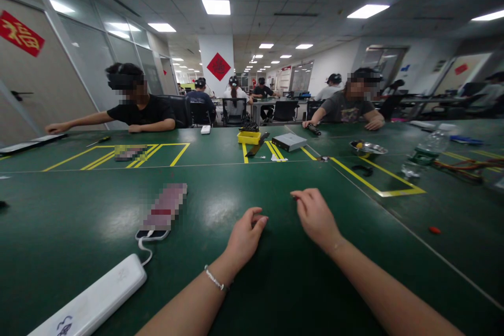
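My left hand (pixel 244 236) rests on the green table (pixel 220 273) with its fingers curled into a loose fist; a thin bracelet sits on that wrist. Nothing shows in it. My right hand (pixel 315 214) lies palm down just to the right, fingers bent and tips pinched together on the table surface; whether it holds something small is hidden. The two hands are a hand's width apart. A phone (pixel 161 210) lies to the left of my left hand, cabled to a white power bank (pixel 94 299) at the near left.
Across the table sit two people, one at the far left (pixel 134 107), one at the far right (pixel 350 102). A yellow tray (pixel 249 137), a grey box (pixel 289 141), a metal bowl (pixel 368 148), a plastic bottle (pixel 425 153) and a small red piece (pixel 434 230) lie about. Yellow tape marks zones.
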### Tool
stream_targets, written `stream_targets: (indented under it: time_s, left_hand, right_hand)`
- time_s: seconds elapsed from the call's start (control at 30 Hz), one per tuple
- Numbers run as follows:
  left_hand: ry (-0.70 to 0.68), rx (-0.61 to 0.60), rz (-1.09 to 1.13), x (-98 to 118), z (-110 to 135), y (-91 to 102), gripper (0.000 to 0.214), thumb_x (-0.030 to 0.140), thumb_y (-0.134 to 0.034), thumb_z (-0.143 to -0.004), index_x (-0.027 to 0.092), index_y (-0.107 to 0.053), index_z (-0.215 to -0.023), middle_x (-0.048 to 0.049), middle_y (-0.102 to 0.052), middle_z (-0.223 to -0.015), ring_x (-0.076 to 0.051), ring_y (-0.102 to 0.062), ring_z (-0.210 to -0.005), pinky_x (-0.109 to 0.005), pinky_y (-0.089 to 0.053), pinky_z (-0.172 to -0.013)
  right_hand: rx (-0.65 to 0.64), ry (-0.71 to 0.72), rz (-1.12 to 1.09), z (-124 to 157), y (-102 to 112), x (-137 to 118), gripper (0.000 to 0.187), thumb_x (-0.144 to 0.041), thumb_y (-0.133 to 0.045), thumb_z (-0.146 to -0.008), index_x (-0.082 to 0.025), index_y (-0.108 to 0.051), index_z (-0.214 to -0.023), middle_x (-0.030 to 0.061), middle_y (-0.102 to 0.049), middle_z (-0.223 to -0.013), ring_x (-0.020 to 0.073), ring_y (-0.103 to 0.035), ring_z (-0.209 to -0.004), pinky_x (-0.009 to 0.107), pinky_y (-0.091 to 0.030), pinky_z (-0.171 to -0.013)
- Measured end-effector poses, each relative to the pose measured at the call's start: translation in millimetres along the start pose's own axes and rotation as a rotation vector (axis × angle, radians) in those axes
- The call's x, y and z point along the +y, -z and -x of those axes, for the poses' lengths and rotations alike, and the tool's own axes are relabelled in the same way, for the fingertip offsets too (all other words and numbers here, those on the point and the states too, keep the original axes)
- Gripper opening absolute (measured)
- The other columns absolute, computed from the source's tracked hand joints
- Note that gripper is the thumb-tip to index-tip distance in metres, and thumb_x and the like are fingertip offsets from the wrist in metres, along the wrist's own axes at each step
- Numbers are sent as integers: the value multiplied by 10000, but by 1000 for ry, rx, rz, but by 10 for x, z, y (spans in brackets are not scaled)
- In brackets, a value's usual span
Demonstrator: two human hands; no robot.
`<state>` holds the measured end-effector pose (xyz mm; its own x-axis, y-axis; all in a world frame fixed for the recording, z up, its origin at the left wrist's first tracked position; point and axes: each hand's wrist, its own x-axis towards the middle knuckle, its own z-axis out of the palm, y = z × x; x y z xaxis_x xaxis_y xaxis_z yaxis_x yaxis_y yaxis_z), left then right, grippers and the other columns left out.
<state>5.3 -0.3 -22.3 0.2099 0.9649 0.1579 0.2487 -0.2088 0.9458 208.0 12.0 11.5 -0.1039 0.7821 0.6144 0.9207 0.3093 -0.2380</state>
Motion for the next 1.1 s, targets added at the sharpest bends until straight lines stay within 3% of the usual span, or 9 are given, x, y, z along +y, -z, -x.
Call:
stream_targets:
  time_s: [0.07,0.17,0.3,0.57,0.67,0.73,0.83,0.97,1.1]
  left_hand:
    - [51,-1,128,19,-11,-20,333,330,-478,-779,161,-473,-1066,-69,-649,-913,-169,-594,-834,-294,-440,-745]
    - [86,-25,316,29,-48,-38,278,279,-494,-764,136,-521,-1001,-82,-643,-896,-168,-598,-795,-275,-459,-679]
    - [85,3,420,15,-74,-31,180,227,-539,-722,135,-576,-873,-51,-645,-801,-152,-595,-745,-271,-463,-695]
    - [65,-3,444,79,-46,2,120,214,-553,-716,134,-584,-799,-25,-635,-767,-131,-586,-735,-238,-454,-698]
    - [139,30,509,70,-59,33,130,215,-543,-735,132,-556,-835,-41,-636,-789,-133,-607,-708,-230,-471,-638]
    - [216,70,582,51,-73,63,149,205,-530,-753,140,-518,-886,-55,-635,-808,-132,-622,-662,-220,-479,-567]
    - [283,117,668,22,-94,107,157,162,-547,-750,146,-487,-895,-77,-637,-854,-123,-631,-640,-199,-482,-528]
    - [291,113,734,8,-109,131,149,77,-567,-727,136,-502,-847,-93,-632,-919,-127,-635,-726,-199,-500,-614]
    - [298,116,758,14,-110,135,187,23,-566,-711,136,-513,-850,-95,-626,-959,-134,-632,-779,-199,-500,-646]
  right_hand:
    - [-18,107,-67,59,-129,-396,286,-179,-357,-799,-175,-554,-1005,83,-479,-894,165,-463,-816,300,-400,-729]
    - [-29,177,-119,155,-220,-690,286,-182,-361,-805,-191,-535,-1032,82,-498,-880,176,-465,-818,320,-406,-716]
    - [-61,202,-141,206,-257,-700,286,-177,-347,-816,-198,-510,-1050,77,-519,-889,177,-476,-821,332,-410,-718]
    - [-128,282,-132,279,-268,-740,310,-222,-386,-813,-215,-474,-1110,70,-534,-938,185,-470,-854,342,-399,-749]
    - [-125,311,-95,228,-228,-700,364,-297,-416,-800,-196,-449,-1149,85,-517,-1007,196,-461,-884,342,-397,-758]
    - [-90,274,0,135,-164,-504,360,-304,-413,-797,-185,-469,-1131,98,-506,-1032,206,-454,-909,347,-389,-770]
    - [-24,82,246,5,2,108,314,-248,-395,-785,-173,-525,-1061,124,-498,-1044,236,-435,-952,381,-369,-786]
    - [-17,-424,509,98,325,1216,406,-292,-419,-739,-117,-527,-1088,225,-421,-1136,373,-312,-1087,490,-312,-774]
    - [-145,-962,418,398,592,2017,498,-348,-431,-700,-146,-509,-1148,270,-360,-1185,462,-293,-1074,504,-306,-651]
